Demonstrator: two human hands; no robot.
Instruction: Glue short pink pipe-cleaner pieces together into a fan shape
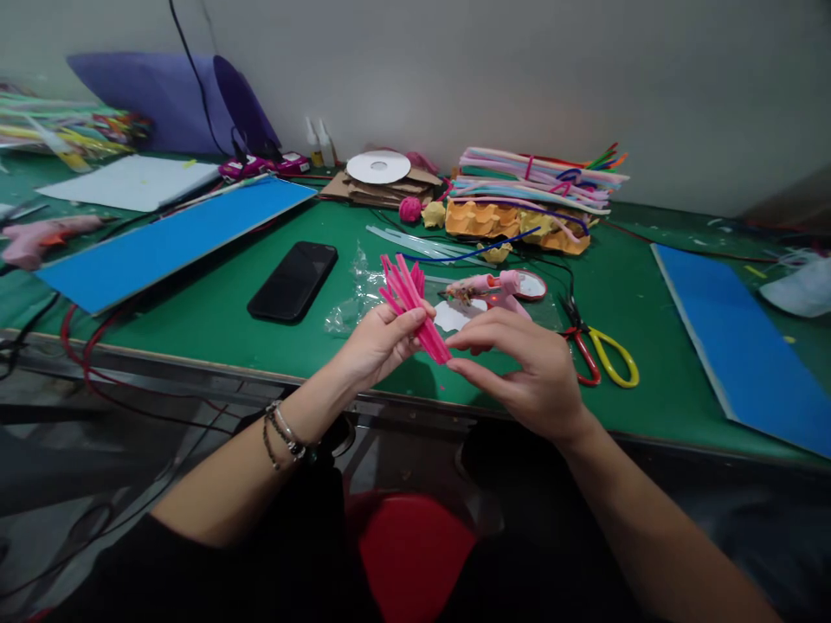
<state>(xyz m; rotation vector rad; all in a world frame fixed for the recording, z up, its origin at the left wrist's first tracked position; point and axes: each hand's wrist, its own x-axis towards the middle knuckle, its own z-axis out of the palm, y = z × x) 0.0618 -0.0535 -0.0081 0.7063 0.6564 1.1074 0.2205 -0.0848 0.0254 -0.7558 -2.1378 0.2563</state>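
My left hand (380, 342) grips a bundle of short pink pipe cleaners (410, 298), which fans upward and away from me. The fingertips of my right hand (519, 368) pinch the bundle's lower end near the front edge of the green table (214, 311). Just behind my hands a pink hot glue gun (493, 285) lies on the table, with a clear plastic wrapper (357, 298) to its left. Beads circle my left wrist.
A black phone (293, 280) lies left of my hands. Red and yellow scissors (601, 350) lie to the right. Blue boards (169, 238) (740, 333) flank the work area. Behind are stacked pipe cleaners (538, 177), an egg carton (486, 221), cardboard with a white disc (377, 167).
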